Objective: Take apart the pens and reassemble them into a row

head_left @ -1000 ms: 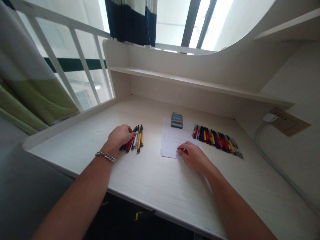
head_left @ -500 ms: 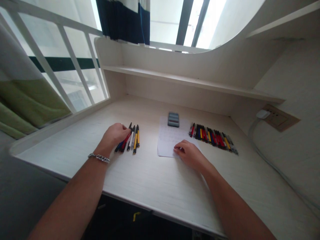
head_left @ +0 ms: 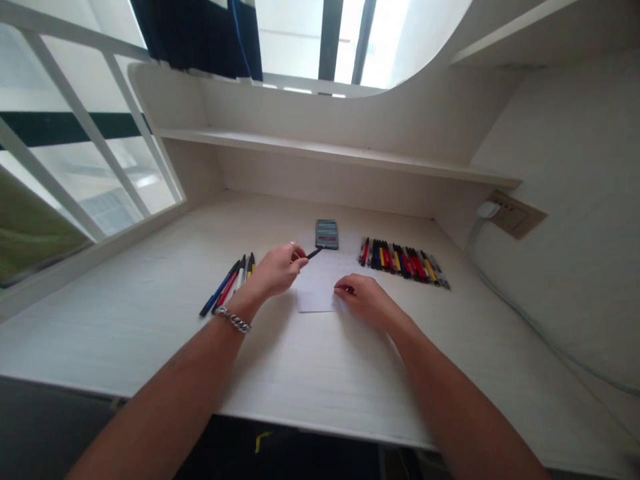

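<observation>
At centre, the left hand (head_left: pixel 281 269) pinches a black pen (head_left: pixel 315 253), far end exposed; the loosely curled right hand (head_left: pixel 366 297), grip unclear, perhaps steadies the paper sheet (head_left: pixel 314 293).

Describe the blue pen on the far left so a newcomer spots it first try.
On the white desk, look left of the paper sheet, to the loose pens beside the left hand. The blue pen lies slanted at that group's left edge. Its blue barrel sets it apart from the red pen next to it.
</observation>
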The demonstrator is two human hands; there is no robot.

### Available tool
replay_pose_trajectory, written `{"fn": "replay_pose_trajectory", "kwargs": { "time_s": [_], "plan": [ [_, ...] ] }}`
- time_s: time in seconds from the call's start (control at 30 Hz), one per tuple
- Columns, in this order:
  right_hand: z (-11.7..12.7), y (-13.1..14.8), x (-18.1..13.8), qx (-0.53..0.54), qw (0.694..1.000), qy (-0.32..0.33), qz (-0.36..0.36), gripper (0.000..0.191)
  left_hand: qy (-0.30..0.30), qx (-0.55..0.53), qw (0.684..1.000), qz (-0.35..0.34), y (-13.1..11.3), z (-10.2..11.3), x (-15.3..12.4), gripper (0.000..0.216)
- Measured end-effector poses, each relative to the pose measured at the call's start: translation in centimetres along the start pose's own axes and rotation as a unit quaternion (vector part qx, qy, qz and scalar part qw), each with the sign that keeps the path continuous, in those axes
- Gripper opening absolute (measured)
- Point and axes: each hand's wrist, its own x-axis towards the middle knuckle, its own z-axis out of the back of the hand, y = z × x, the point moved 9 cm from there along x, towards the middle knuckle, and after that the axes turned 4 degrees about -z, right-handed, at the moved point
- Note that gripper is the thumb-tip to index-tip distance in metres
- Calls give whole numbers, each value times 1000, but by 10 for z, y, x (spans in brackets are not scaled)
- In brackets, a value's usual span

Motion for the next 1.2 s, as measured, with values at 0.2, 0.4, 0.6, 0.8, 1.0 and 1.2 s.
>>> {"fn": "replay_pose_trajectory", "kwargs": {
  "time_s": [0.2, 0.4, 0.6, 0.8, 1.0, 1.2],
  "plan": [
    [19, -26, 3, -10, 996, -53, -64, 21, 34, 50, 995, -80, -20, -54, -1, 13],
    [19, -27, 5, 23, 995, -87, -51, 22, 21, 93, 990, -101, -32, -55, -7, 13],
    [13, -21, 8, -7, 997, -75, -30, 18, 11, 78, 989, -127, -37, -54, -4, 16],
    [23, -42, 9, -6, 993, -102, -54, 20, 18, 34, 993, -112, -12, -42, 0, 20],
    [15, -60, 14, -54, 992, -75, -82, 23, 59, 37, 995, -73, -2, -41, -2, 23],
    [17, -63, 11, -69, 990, -70, -99, 28, 73, 25, 996, -47, 5, -39, -5, 39]
  ]
}}
